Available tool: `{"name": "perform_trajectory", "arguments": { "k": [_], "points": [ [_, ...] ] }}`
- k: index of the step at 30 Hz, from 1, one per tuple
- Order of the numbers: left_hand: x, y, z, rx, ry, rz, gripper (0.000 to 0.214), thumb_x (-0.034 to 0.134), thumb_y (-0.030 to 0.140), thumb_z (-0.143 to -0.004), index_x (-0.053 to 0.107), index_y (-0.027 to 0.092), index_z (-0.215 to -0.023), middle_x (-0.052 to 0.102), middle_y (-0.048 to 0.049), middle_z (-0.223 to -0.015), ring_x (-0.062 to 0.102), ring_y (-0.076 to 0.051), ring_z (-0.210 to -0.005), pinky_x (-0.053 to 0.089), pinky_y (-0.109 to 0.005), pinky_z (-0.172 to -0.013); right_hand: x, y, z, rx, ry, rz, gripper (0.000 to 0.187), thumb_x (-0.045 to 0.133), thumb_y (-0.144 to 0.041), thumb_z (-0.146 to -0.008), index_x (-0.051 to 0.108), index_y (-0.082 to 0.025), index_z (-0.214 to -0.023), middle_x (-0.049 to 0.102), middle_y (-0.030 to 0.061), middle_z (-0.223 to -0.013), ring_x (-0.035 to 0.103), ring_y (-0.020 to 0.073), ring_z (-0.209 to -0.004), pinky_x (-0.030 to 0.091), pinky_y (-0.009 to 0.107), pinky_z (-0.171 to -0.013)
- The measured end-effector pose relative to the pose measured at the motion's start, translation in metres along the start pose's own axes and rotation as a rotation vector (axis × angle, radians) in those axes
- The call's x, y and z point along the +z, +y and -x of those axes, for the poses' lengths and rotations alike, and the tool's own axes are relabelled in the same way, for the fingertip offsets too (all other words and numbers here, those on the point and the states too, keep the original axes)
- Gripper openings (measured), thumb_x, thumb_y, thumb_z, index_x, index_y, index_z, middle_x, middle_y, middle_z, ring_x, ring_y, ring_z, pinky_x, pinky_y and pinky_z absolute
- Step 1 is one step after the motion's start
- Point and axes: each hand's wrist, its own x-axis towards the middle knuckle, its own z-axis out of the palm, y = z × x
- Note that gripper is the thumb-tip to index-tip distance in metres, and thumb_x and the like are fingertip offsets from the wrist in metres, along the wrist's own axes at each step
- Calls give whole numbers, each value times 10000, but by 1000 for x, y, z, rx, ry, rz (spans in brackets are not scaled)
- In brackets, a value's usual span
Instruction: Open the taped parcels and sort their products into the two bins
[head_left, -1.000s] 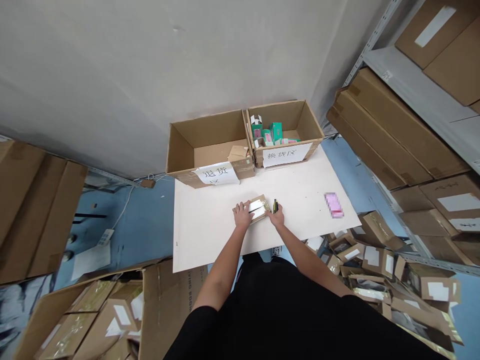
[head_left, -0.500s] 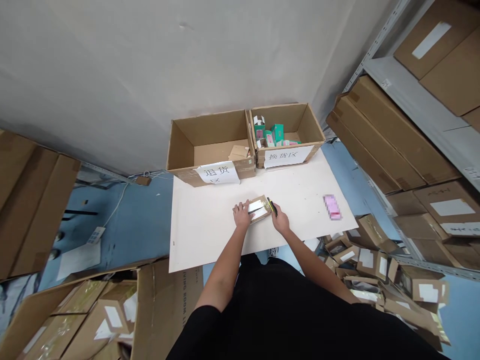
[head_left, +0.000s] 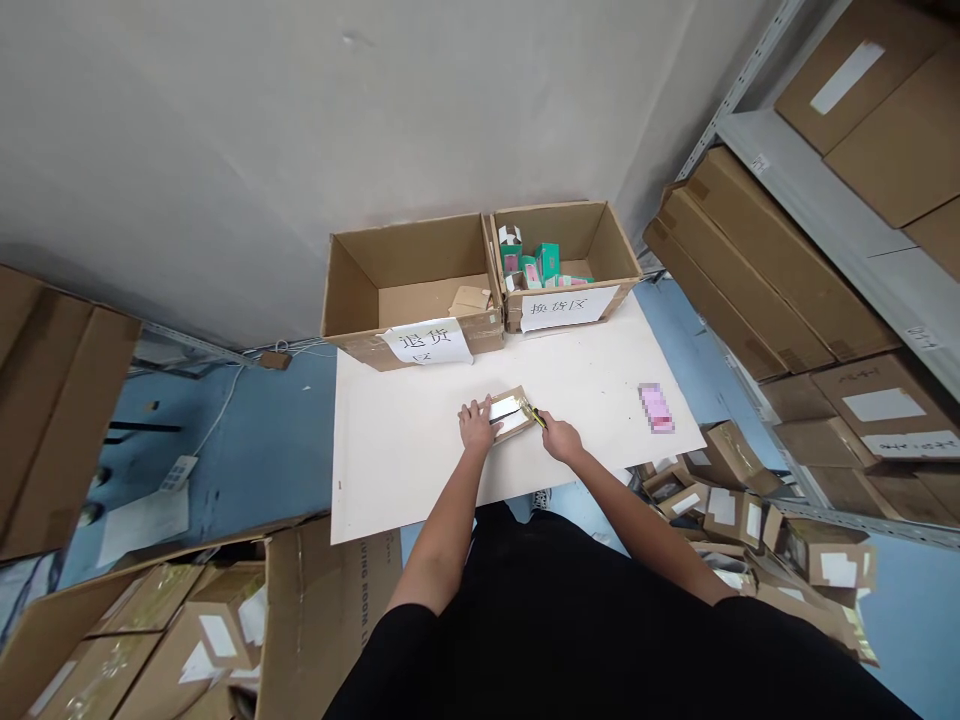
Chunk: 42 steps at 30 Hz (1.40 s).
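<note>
Tabletop of white board [head_left: 405, 470] carries two open brown cardboard boxes [head_left: 352, 290] at its far edge. Mid-table lies a small brown label-topped cardboard parcel [head_left: 511, 412]; the left hand [head_left: 477, 426] presses flat on it, apparently steadying it, while the right hand [head_left: 562, 439] grips a yellow-black utility knife [head_left: 535, 416] against its right end

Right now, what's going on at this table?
A person's left hand holds down a small cardboard parcel on the white table. The right hand grips a yellow-and-black utility knife, its tip at the parcel's right edge. Two open labelled boxes stand at the table's far edge; the right one holds green and pink cartons.
</note>
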Motion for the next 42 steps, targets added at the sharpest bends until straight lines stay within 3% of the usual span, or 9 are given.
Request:
{"name": "perform_trajectory", "arguments": {
  "k": [6,13,16,20,23,31,37,42],
  "points": [
    [5,-3,-4,5,-1,-31,865,530,616,-991,178,329,-1727,293,-119,-1760,248,-422,-1598,233,-583,-1290,5,1,10,4,-34,23,529,410,-228,-1088,395,-271,-1615,756,139,-1173,725,278,-1030,448,307,-773],
    [-3,-1,-1,-2,-22,-33,883,536,621,-985,171,320,-1730,286,-122,-1760,238,-423,-1600,219,-564,-1294,-1,-3,14,44,-82,42,571,540,-150,-994,483,-253,-1553,749,151,-1149,728,292,-1043,462,307,-777],
    [-5,0,-1,0,-25,-26,866,537,603,-985,181,333,-1727,304,-112,-1754,252,-413,-1592,221,-556,-1292,0,7,19,37,8,-43,538,512,-203,-1023,481,-258,-1558,759,128,-1130,730,280,-1015,468,306,-784],
    [-5,3,-1,-7,-23,-25,866,551,583,-979,193,329,-1725,340,-128,-1732,295,-410,-1563,218,-565,-1286,19,20,25,64,210,-265,586,428,-362,-1087,331,-244,-1653,773,89,-1133,736,257,-984,504,307,-817],
    [-4,5,2,-27,-19,-22,859,540,595,-982,196,331,-1724,359,-137,-1718,312,-412,-1548,223,-576,-1278,31,14,18,90,245,-324,601,417,-395,-1087,334,-220,-1655,772,90,-1185,734,264,-1034,522,322,-857],
    [-6,6,10,-39,-7,-37,865,540,601,-977,189,338,-1723,347,-121,-1726,310,-404,-1552,256,-553,-1271,30,-4,3,-16,103,-112,513,387,-262,-1097,438,-253,-1607,774,97,-1176,721,253,-1029,472,302,-817],
    [-7,7,10,-35,-22,-28,875,547,607,-973,194,329,-1723,344,-130,-1729,316,-413,-1552,271,-557,-1264,39,-5,10,23,103,-30,546,310,-266,-1126,316,-231,-1671,739,129,-1253,714,246,-1052,462,311,-863],
    [-4,6,8,-31,-3,-14,873,531,614,-975,173,346,-1725,333,-117,-1740,304,-415,-1560,257,-582,-1268,26,-15,4,29,53,27,620,372,-221,-1095,240,-240,-1700,730,153,-1235,719,268,-1092,471,335,-897]
  ]
}}
